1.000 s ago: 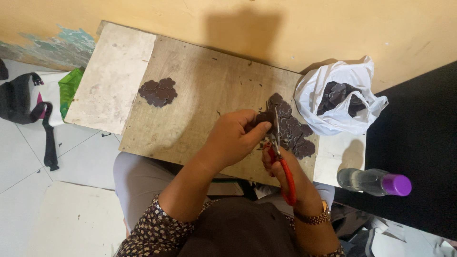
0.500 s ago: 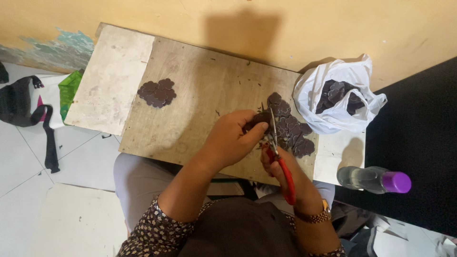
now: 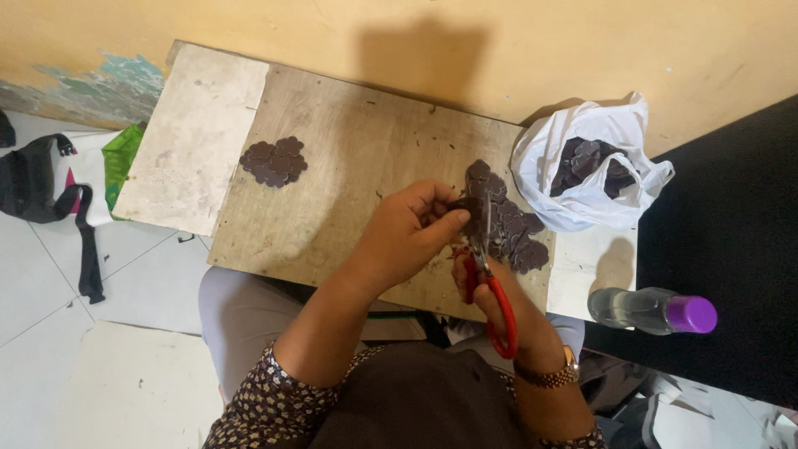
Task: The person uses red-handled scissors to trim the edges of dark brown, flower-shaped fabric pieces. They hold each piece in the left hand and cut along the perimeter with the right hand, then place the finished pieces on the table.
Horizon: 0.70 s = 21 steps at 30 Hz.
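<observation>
My left hand (image 3: 409,235) pinches a small dark brown flower-shaped piece (image 3: 462,205) over the wooden board (image 3: 357,158). My right hand (image 3: 499,299) grips red-handled scissors (image 3: 492,287), whose blades point up at that piece. Just beyond the blades lies a heap of dark brown cut-out pieces (image 3: 511,224) on the board's right part. A smaller cluster of the same pieces (image 3: 274,161) sits on the board's left part, away from both hands.
A white plastic bag (image 3: 594,175) with more dark pieces stands at the board's right end by the yellow wall. A clear bottle with a purple cap (image 3: 652,309) lies lower right. A black strap bag (image 3: 37,187) and a green bag (image 3: 120,158) rest on the tiled floor, left.
Both hands stay in place over the heap; the scissors have shifted only slightly against the held piece. The camera view has barely moved.
</observation>
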Each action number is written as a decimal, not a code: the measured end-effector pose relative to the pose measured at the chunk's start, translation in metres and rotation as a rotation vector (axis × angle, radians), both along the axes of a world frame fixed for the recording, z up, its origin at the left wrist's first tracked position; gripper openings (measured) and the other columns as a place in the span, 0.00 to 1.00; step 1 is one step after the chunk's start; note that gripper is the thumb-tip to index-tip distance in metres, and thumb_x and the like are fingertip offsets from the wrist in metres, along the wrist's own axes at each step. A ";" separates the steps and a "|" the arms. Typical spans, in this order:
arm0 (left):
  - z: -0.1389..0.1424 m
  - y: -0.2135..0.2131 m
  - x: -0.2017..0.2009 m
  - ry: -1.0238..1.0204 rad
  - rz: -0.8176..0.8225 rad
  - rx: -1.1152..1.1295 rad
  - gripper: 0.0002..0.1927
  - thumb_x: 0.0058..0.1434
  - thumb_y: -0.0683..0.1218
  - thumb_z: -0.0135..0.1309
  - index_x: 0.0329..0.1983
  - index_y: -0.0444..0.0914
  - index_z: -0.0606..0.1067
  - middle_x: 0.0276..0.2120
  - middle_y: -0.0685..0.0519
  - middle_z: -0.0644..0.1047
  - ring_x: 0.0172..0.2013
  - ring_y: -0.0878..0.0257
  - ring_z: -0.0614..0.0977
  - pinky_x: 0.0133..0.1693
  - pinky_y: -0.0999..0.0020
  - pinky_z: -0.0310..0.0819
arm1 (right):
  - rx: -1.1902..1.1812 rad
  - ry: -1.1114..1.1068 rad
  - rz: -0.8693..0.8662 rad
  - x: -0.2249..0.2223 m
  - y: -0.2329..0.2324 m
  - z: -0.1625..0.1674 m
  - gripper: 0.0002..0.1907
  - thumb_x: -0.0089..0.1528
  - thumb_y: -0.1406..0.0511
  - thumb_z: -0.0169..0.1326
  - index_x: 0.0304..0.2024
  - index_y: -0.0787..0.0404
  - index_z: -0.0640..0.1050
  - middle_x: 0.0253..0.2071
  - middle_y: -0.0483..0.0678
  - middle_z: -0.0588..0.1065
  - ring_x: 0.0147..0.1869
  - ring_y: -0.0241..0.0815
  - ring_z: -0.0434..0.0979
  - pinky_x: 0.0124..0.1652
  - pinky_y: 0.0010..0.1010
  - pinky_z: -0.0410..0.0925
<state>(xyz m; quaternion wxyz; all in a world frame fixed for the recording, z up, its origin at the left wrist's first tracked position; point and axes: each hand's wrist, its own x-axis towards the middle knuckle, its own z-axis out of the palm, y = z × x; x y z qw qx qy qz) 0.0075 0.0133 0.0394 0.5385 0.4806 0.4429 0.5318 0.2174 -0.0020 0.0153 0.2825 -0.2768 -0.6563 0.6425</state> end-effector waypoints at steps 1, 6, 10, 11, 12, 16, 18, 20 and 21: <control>-0.001 0.000 0.000 0.005 -0.009 -0.005 0.08 0.65 0.42 0.59 0.44 0.34 0.77 0.31 0.58 0.79 0.30 0.74 0.78 0.33 0.79 0.74 | 0.025 0.014 0.009 0.000 0.000 0.000 0.36 0.66 0.38 0.46 0.48 0.64 0.70 0.37 0.44 0.65 0.40 0.36 0.62 0.40 0.28 0.61; -0.001 0.000 0.001 -0.015 -0.030 -0.054 0.07 0.64 0.41 0.60 0.42 0.33 0.78 0.29 0.58 0.80 0.30 0.73 0.79 0.33 0.78 0.75 | 0.025 -0.002 0.001 0.002 0.000 -0.003 0.36 0.66 0.36 0.45 0.46 0.63 0.70 0.36 0.43 0.64 0.39 0.36 0.60 0.38 0.27 0.59; 0.000 -0.001 0.003 -0.111 -0.061 -0.002 0.08 0.62 0.40 0.61 0.44 0.35 0.76 0.31 0.57 0.80 0.32 0.74 0.80 0.34 0.78 0.76 | 0.009 0.006 -0.024 0.002 0.001 -0.004 0.36 0.66 0.36 0.46 0.44 0.63 0.70 0.34 0.42 0.63 0.37 0.35 0.59 0.36 0.27 0.58; 0.000 -0.001 0.004 -0.130 -0.072 -0.015 0.07 0.63 0.39 0.60 0.43 0.35 0.76 0.31 0.57 0.80 0.32 0.74 0.80 0.35 0.78 0.76 | -0.001 0.003 -0.024 0.002 0.001 -0.003 0.35 0.66 0.36 0.46 0.44 0.63 0.70 0.34 0.43 0.63 0.37 0.35 0.59 0.36 0.27 0.58; 0.000 -0.002 0.005 -0.148 -0.084 -0.027 0.07 0.63 0.39 0.60 0.43 0.35 0.76 0.32 0.57 0.80 0.32 0.74 0.80 0.35 0.78 0.75 | -0.011 0.001 -0.026 0.002 -0.001 -0.001 0.35 0.66 0.37 0.46 0.43 0.63 0.70 0.34 0.43 0.63 0.37 0.35 0.59 0.37 0.27 0.58; 0.000 0.000 0.001 -0.096 -0.113 -0.059 0.05 0.63 0.39 0.60 0.39 0.35 0.75 0.30 0.56 0.80 0.31 0.73 0.80 0.32 0.77 0.75 | 0.083 -0.094 -0.028 0.002 0.000 0.003 0.34 0.65 0.37 0.46 0.43 0.62 0.70 0.34 0.43 0.65 0.38 0.35 0.62 0.37 0.27 0.60; 0.000 0.001 -0.001 -0.109 -0.137 -0.108 0.05 0.62 0.39 0.60 0.39 0.35 0.75 0.29 0.56 0.81 0.30 0.73 0.80 0.31 0.77 0.74 | 0.075 -0.071 -0.010 0.003 0.000 0.004 0.33 0.66 0.38 0.47 0.43 0.62 0.70 0.35 0.43 0.65 0.39 0.36 0.62 0.38 0.27 0.60; -0.001 0.001 -0.004 -0.069 -0.135 -0.129 0.06 0.61 0.39 0.60 0.39 0.35 0.75 0.29 0.56 0.80 0.28 0.73 0.79 0.29 0.77 0.71 | 0.080 -0.071 0.000 0.004 0.000 0.004 0.33 0.66 0.38 0.47 0.43 0.62 0.70 0.35 0.43 0.64 0.39 0.36 0.61 0.38 0.27 0.60; -0.001 0.000 -0.006 -0.048 -0.134 -0.139 0.06 0.61 0.39 0.60 0.39 0.35 0.76 0.29 0.55 0.80 0.28 0.73 0.78 0.28 0.77 0.70 | 0.089 -0.082 0.002 0.005 0.000 0.004 0.33 0.66 0.38 0.47 0.42 0.62 0.70 0.35 0.43 0.64 0.39 0.35 0.61 0.38 0.27 0.59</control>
